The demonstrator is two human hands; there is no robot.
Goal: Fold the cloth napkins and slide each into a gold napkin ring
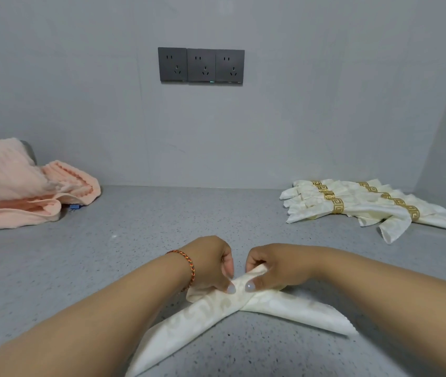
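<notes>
A cream patterned cloth napkin (211, 308) lies on the grey speckled counter (140, 240) near me, folded into a narrow strip whose two ends cross and spread toward me. My left hand (212, 263) pinches the napkin at its folded top from the left. My right hand (273, 268) grips the same fold from the right, thumb on top. Both thumbs meet at the crossing point. No loose gold ring shows near my hands.
Several finished napkins (374, 210) in gold rings (337, 205) lie fanned at the back right by the wall. A peach towel (18, 186) is heaped at the back left. Three dark wall sockets (201, 65) sit on the wall ahead.
</notes>
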